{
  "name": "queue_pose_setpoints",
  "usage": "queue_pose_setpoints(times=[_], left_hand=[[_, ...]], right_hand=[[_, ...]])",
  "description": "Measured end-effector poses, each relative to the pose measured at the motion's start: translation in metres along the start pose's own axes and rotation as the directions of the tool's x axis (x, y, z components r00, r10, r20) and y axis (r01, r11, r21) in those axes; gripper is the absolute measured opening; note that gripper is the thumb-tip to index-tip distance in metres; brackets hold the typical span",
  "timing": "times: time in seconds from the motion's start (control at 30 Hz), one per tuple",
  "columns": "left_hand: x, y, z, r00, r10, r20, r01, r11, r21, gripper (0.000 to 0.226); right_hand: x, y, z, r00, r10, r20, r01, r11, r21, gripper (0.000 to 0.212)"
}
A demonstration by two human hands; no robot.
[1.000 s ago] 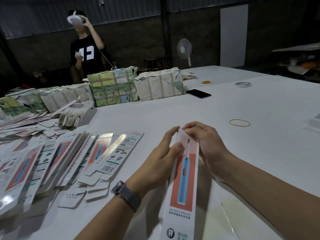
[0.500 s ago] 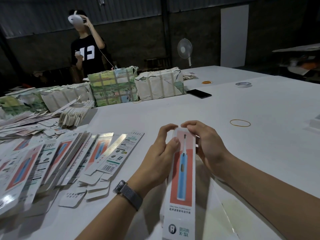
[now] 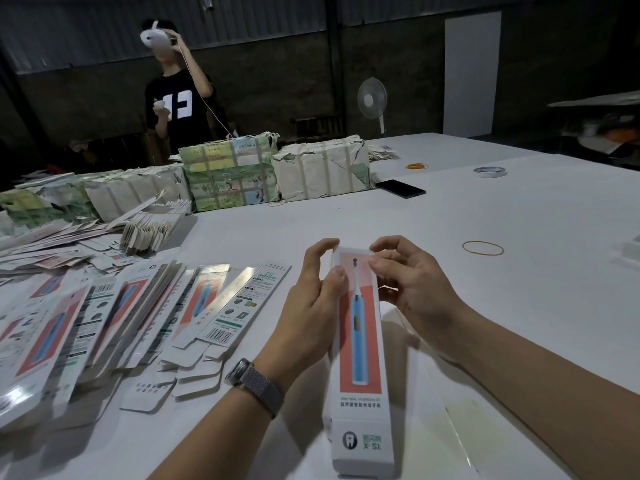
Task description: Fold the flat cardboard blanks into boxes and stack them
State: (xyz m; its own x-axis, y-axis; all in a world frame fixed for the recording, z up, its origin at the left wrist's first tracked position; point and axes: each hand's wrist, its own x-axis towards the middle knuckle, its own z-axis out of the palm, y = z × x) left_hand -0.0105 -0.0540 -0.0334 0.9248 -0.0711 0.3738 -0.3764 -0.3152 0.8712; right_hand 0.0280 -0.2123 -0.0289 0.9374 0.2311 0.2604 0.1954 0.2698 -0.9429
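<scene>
A long white toothbrush box (image 3: 360, 341), with a blue brush printed on a red panel, lies lengthwise in front of me, folded into shape. My left hand (image 3: 311, 306) holds its left side near the far end, thumb on the front face and index finger raised. My right hand (image 3: 412, 285) pinches the right edge at the far end with curled fingers. Flat blanks (image 3: 114, 306) of the same print are fanned out in a row to the left on the white table (image 3: 485, 220).
Wrapped bundles (image 3: 322, 171) and a loose heap of blanks (image 3: 152, 230) line the table's back left. A black phone (image 3: 400, 188), a tape roll (image 3: 489, 171) and rubber bands (image 3: 482, 248) lie further right. A person (image 3: 176, 95) stands behind the bundles.
The box has swung round from tilted to straight and its far end now looks closed. My left index finger has lifted off the end.
</scene>
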Motion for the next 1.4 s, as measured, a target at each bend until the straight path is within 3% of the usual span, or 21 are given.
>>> queue_pose_setpoints(times=[0.27, 0.37, 0.47, 0.57, 0.67, 0.73, 0.87, 1.0, 1.13, 1.33, 1.4], left_hand=[[0.0, 0.0, 0.001, 0.999, 0.015, -0.043, -0.014, 1.0, 0.012, 0.021], [0.002, 0.0, 0.001, 0.989, 0.023, -0.143, -0.025, 1.0, -0.012, 0.024], [0.006, 0.0, -0.007, 0.959, -0.008, -0.285, -0.028, 0.992, -0.122, 0.025], [0.008, -0.001, -0.013, 0.932, -0.042, -0.36, -0.029, 0.982, -0.187, 0.031], [0.008, -0.004, -0.009, 0.943, -0.055, -0.328, -0.001, 0.986, -0.169, 0.035], [0.009, -0.006, -0.006, 0.952, -0.059, -0.299, 0.027, 0.994, -0.11, 0.037], [0.008, -0.009, -0.007, 0.959, -0.051, -0.28, 0.064, 0.997, 0.039, 0.039], [0.008, -0.01, -0.012, 0.968, -0.042, -0.247, 0.072, 0.991, 0.113, 0.028], [0.004, -0.004, -0.008, 0.981, -0.012, -0.193, 0.056, 0.974, 0.221, 0.019], [0.0, 0.0, -0.001, 0.994, 0.017, -0.11, 0.013, 0.963, 0.269, 0.019], [0.0, -0.001, -0.001, 0.997, 0.029, -0.073, -0.007, 0.96, 0.279, 0.021]], right_hand=[[-0.001, 0.001, 0.004, 1.0, -0.012, -0.021, 0.011, 1.0, -0.028, 0.007], [-0.002, 0.004, 0.004, 0.993, -0.106, -0.046, 0.088, 0.953, -0.291, 0.015], [-0.006, 0.001, 0.005, 0.973, -0.211, 0.094, 0.226, 0.78, -0.584, 0.039], [-0.012, 0.002, 0.009, 0.938, -0.179, 0.296, 0.346, 0.453, -0.821, 0.082], [-0.012, 0.0, 0.007, 0.929, -0.201, 0.31, 0.355, 0.256, -0.899, 0.086], [-0.007, -0.01, -0.001, 0.942, -0.218, 0.257, 0.306, 0.232, -0.924, 0.08], [0.011, -0.036, -0.034, 0.982, -0.19, 0.016, 0.067, 0.267, -0.961, 0.072], [0.029, -0.053, -0.104, 0.979, -0.083, -0.187, -0.187, 0.005, -0.982, 0.056], [0.024, -0.062, -0.193, 0.903, -0.116, -0.414, -0.43, -0.238, -0.871, 0.044], [0.014, -0.06, -0.259, 0.865, -0.114, -0.489, -0.469, -0.529, -0.707, 0.037], [0.017, -0.062, -0.257, 0.864, -0.169, -0.474, -0.483, -0.541, -0.688, 0.038]])
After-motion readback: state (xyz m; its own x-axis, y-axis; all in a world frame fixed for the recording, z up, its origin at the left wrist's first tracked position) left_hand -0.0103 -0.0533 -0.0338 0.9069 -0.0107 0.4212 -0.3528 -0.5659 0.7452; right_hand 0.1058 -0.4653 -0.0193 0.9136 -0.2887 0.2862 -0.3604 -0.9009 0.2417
